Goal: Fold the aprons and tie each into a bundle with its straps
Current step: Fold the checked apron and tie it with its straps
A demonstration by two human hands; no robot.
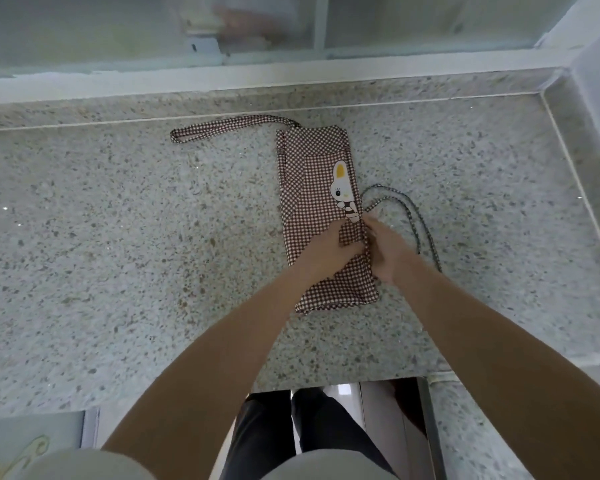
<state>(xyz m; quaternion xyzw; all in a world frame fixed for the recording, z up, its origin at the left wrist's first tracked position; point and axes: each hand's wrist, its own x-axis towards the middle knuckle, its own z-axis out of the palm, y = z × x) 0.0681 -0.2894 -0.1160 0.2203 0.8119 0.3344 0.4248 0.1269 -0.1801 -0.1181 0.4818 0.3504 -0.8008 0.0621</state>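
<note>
I see the apron [312, 188], a brown-and-white checked cloth, folded into a long narrow strip on the speckled stone desk [118, 237]. It lies a little right of centre, its length running from 12 o'clock down to 6 o'clock. A cartoon rabbit patch [342, 185] shows along the strip's right edge, about halfway down.

My left hand [326, 249] lies on the lower part of the strip, its fingers [333, 227] curled over the cloth close to the right edge. My right hand [388, 251] sits just beside it at 3 o'clock, touching that same edge; its fingers [369, 221] look bent in against the fold as if pinching it, though blur keeps me from saying how firmly. The two hands nearly meet over the edge.

From the strip's top left corner a wide checked neck loop [222, 128] trails off toward 9 o'clock, flat on the desk. The thin waist straps [409, 209] curl out from the right edge toward 3 o'clock and then bend down toward 5 o'clock, passing behind my right wrist.

At the desk's near edge, at 6 o'clock, I see dark trousers [278, 434].
</note>
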